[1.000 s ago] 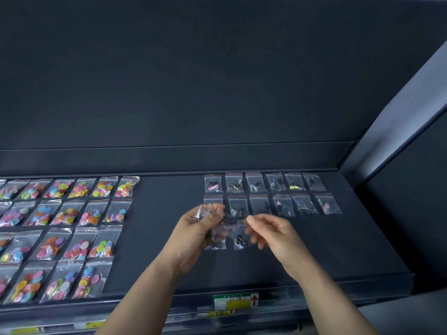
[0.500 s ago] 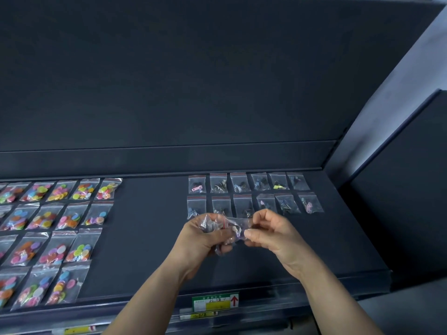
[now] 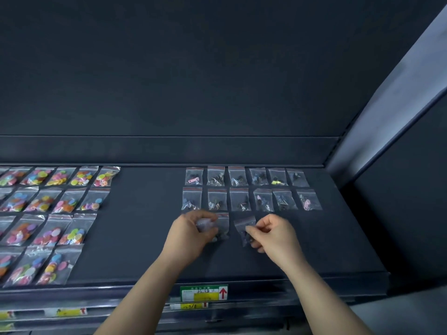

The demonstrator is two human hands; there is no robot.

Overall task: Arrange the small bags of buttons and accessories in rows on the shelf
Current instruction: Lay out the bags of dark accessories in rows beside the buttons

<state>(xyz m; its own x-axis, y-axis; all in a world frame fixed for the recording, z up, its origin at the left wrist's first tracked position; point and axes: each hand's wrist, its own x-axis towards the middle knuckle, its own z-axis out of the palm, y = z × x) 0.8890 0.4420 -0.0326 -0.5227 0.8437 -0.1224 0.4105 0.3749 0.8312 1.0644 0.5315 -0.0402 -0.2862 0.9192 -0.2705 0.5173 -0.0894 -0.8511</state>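
Along the left edge of the dark shelf [image 3: 145,238] lie four rows of clear bags of coloured buttons [image 3: 60,213], running from the back edge to near the front edge and cut off by the frame on the left. A bare strip of shelf separates them from the left hand [image 3: 191,234], which is curled around a crumpled bunch of small clear bags [image 3: 205,224] above the middle of the shelf. Just right of its fingers one small bag [image 3: 223,224] lies on the shelf with dark pieces inside; whether the fingers touch it cannot be told. Next comes another small bag [image 3: 244,228], tilted and pinched at its lower edge between thumb and forefinger of the right hand [image 3: 275,235]. Behind both hands, toward the back right corner, two rows of six accessory bags [image 3: 242,189] lie side by side, apart from each other. On the front edge below the hands is a green and yellow label [image 3: 203,292] with a red arrow
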